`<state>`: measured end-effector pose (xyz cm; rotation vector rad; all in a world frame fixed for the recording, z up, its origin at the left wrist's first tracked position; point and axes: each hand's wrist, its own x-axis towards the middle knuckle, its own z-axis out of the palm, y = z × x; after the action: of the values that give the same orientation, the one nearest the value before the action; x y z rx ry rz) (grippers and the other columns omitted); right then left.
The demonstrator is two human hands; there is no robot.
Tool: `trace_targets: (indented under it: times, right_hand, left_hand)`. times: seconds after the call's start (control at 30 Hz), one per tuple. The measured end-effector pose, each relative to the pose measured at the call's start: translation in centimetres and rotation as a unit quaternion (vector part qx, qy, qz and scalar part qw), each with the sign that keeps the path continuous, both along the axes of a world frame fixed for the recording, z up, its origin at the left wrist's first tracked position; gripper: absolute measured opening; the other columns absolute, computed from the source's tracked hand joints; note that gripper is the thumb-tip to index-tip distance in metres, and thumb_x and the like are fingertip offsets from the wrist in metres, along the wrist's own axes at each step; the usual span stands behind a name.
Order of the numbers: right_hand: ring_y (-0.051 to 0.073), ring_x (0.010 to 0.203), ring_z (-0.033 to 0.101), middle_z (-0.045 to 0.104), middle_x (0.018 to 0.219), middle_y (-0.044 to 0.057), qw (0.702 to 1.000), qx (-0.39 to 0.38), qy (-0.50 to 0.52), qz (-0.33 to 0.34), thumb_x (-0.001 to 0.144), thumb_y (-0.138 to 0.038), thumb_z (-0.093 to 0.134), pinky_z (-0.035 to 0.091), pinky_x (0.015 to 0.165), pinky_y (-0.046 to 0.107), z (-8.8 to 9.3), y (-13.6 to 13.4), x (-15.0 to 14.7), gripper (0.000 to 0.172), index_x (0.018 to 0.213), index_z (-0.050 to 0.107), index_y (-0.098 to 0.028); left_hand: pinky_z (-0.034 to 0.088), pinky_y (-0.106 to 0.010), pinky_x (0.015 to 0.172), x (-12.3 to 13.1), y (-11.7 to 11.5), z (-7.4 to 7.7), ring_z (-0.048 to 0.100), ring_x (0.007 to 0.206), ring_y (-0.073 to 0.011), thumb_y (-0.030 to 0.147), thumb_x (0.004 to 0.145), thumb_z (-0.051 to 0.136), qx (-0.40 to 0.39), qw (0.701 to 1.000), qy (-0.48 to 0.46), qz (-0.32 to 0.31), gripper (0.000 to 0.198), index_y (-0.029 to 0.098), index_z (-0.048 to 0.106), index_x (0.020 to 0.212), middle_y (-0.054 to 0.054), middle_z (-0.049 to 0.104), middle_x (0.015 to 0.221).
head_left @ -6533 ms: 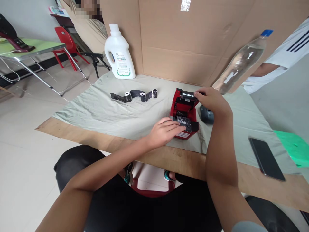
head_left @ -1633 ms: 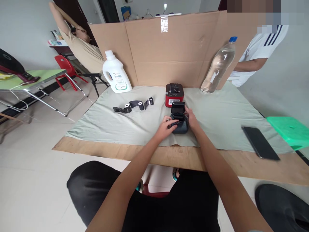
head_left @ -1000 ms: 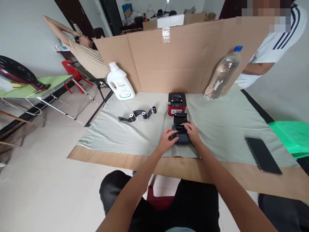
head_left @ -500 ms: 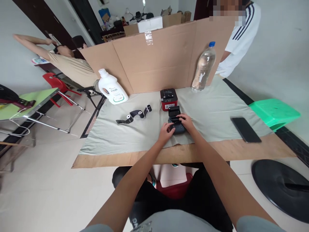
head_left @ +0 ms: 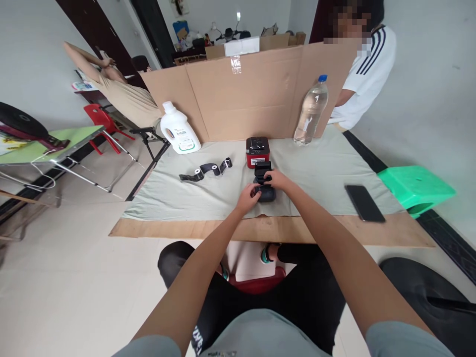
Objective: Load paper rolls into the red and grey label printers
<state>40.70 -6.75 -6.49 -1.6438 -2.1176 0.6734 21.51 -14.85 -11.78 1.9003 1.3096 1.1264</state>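
Note:
A small dark grey printer [head_left: 265,191] with its lid up sits on the grey-green cloth [head_left: 208,198] near the table's front edge. My left hand [head_left: 247,199] grips its left side, fingers curled. My right hand [head_left: 278,180] rests on its top right, fingers bent over the open compartment. Just behind stands a closed red printer [head_left: 258,150]. A strip of black paper rolls [head_left: 206,169] lies to the left on the cloth.
A white detergent jug [head_left: 178,131] and a clear water bottle [head_left: 311,110] stand by the cardboard screen [head_left: 253,94]. A black phone [head_left: 364,202] lies at the right, by a green stool [head_left: 415,187]. One person stands at the back right, another reclines at the back left.
The red printer was closed and set back; both hands moved to the dark grey printer and stay on it. The camera view has pulled back and shifted.

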Motion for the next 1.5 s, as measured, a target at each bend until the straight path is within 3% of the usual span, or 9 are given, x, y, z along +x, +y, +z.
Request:
trace_targets:
  times: [0.13, 0.3, 0.5, 0.63, 1.0, 1.27, 1.4, 1.5]
  right_hand:
    - [0.037, 0.117, 0.063, 0.069, 0.124, 0.018, 0.994, -0.011, -0.09, -0.055, 0.072, -0.018, 0.083, 0.049, 0.102, 0.053, 1.3, 0.1, -2.2, 0.029, 0.101, 0.08, -0.019]
    - [0.043, 0.124, 0.061, 0.064, 0.132, 0.03, 0.986, 0.003, -0.141, -0.086, 0.082, -0.024, 0.076, 0.05, 0.1, 0.06, 1.6, -0.6, -3.9, 0.039, 0.119, 0.077, -0.011]
    - [0.037, 0.114, 0.066, 0.063, 0.132, 0.021, 0.987, 0.027, -0.141, -0.068, 0.085, -0.029, 0.072, 0.056, 0.097, 0.055, 1.6, -1.7, -3.2, 0.041, 0.125, 0.076, -0.02]
    - [0.037, 0.11, 0.069, 0.059, 0.136, 0.022, 0.988, 0.019, -0.143, -0.063, 0.089, -0.024, 0.069, 0.056, 0.097, 0.054, 1.9, -2.3, -3.1, 0.034, 0.121, 0.077, -0.017]
    - [0.031, 0.108, 0.071, 0.058, 0.139, 0.018, 0.983, -0.018, -0.181, -0.036, 0.089, -0.021, 0.071, 0.054, 0.097, 0.043, 4.0, -2.8, -2.7, 0.034, 0.124, 0.073, -0.02]
    - [0.034, 0.125, 0.062, 0.051, 0.145, 0.017, 0.979, 0.005, -0.192, -0.062, 0.096, -0.024, 0.063, 0.053, 0.099, 0.043, 3.7, -4.7, -2.2, 0.038, 0.133, 0.065, -0.024]
    - [0.038, 0.132, 0.055, 0.043, 0.152, 0.02, 0.977, 0.031, -0.201, -0.066, 0.095, -0.02, 0.062, 0.053, 0.099, 0.047, 3.7, -5.0, -2.5, 0.034, 0.129, 0.066, -0.02]
    - [0.038, 0.128, 0.057, 0.047, 0.148, 0.021, 0.979, 0.045, -0.196, -0.042, 0.093, -0.015, 0.062, 0.052, 0.1, 0.048, 4.1, -4.7, -3.0, 0.033, 0.126, 0.065, -0.019]
  left_hand:
    - [0.052, -0.029, 0.076, 0.1, 0.0, -0.1, 0.055, 0.077, -0.0143, 0.023, 0.092, 0.063, 0.003, 1.0, 0.007, 0.004, 0.03, 0.018, 0.07, 0.121, -0.003, 0.058, 0.094]
    - [0.053, -0.029, 0.076, 0.3, -0.2, 0.3, 0.055, 0.074, -0.0137, 0.019, 0.089, 0.064, 0.009, 1.0, 0.015, 0.013, 0.033, 0.019, 0.07, 0.122, -0.002, 0.058, 0.092]
    - [0.052, -0.029, 0.077, 0.3, -0.3, 0.6, 0.054, 0.073, -0.0135, 0.016, 0.088, 0.065, 0.022, 0.999, 0.016, 0.017, 0.034, 0.018, 0.071, 0.121, -0.001, 0.057, 0.09]
    - [0.053, -0.029, 0.077, 0.3, -0.2, 0.3, 0.054, 0.073, -0.0134, 0.016, 0.088, 0.065, 0.027, 0.999, 0.012, 0.021, 0.035, 0.018, 0.07, 0.122, -0.001, 0.058, 0.091]
    - [0.051, -0.027, 0.071, 0.2, 0.3, -0.4, 0.053, 0.068, -0.0118, 0.02, 0.089, 0.066, 0.039, 0.999, -0.011, 0.012, 0.034, 0.018, 0.069, 0.123, -0.001, 0.06, 0.092]
    - [0.048, -0.025, 0.068, 0.2, 0.3, -0.4, 0.052, 0.065, -0.0104, 0.019, 0.086, 0.066, 0.006, 0.999, -0.052, 0.012, 0.044, 0.018, 0.064, 0.13, 0.001, 0.059, 0.087]
    - [0.047, -0.025, 0.069, 0.2, 0.2, -0.2, 0.052, 0.066, -0.0108, 0.018, 0.086, 0.065, -0.002, 0.998, -0.055, 0.017, 0.043, 0.018, 0.066, 0.129, 0.001, 0.06, 0.087]
    - [0.047, -0.026, 0.071, 0.2, 0.2, -0.1, 0.052, 0.067, -0.0117, 0.018, 0.086, 0.066, 0.003, 0.999, -0.044, 0.02, 0.042, 0.018, 0.068, 0.127, 0.001, 0.061, 0.087]
